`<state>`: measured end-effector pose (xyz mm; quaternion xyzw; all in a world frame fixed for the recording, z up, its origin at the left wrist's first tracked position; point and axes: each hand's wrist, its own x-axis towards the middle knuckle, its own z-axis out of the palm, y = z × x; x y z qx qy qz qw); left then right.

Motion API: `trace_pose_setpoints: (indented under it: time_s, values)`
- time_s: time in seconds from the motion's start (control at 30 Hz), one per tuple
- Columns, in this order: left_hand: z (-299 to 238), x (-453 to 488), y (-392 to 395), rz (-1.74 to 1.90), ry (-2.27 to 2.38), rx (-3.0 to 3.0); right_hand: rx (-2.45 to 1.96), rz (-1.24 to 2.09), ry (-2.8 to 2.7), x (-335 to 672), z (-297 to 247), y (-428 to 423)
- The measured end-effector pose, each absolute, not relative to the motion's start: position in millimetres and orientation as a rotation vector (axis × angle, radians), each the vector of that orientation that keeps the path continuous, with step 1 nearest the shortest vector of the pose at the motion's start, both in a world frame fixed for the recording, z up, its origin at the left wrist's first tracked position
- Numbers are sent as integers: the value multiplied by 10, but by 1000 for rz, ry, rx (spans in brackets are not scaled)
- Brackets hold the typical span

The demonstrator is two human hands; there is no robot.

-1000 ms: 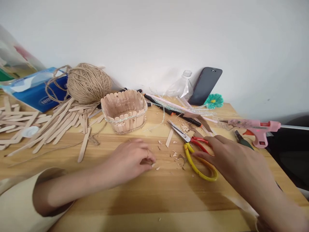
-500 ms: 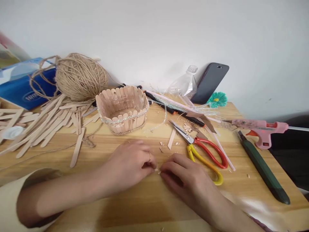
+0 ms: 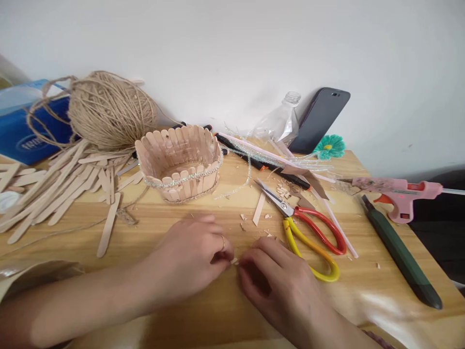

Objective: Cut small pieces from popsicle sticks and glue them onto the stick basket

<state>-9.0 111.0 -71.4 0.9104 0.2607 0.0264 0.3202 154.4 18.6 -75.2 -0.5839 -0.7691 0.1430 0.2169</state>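
My left hand (image 3: 198, 252), a ring on one finger, is closed in a pinch low over the table. At its fingertips shows a small pale wood chip (image 3: 234, 261). Just to the right, my right hand (image 3: 279, 278) has its fingers curled and tips pressed together; whatever they hold, if anything, is hidden. Beyond the left hand stands a small basket of craft sticks (image 3: 189, 186) with a silvery tinsel band around it. Scissors (image 3: 290, 211) with one red and one yellow handle lie half open beside my right hand.
Loose craft sticks (image 3: 76, 189) and a twine ball (image 3: 111, 111) lie left, by a blue tissue pack (image 3: 32, 126). At the back are a plastic bottle (image 3: 279, 121), a phone (image 3: 321, 118) and a green flower (image 3: 330, 147). A pink glue gun (image 3: 399, 194) and green cutter (image 3: 403, 257) lie right.
The view has shifted slightly. Both hands stay close together with small finger movements. A pale bit seen at my right fingertips is no longer visible there.
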Motion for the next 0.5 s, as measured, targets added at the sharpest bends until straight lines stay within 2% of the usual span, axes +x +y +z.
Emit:
trace_pose_setpoints:
  time_s: [0.5]
  values:
    - [-732,-82,1091,59,676,2437,-1648,490,-2068,1562,-764,163]
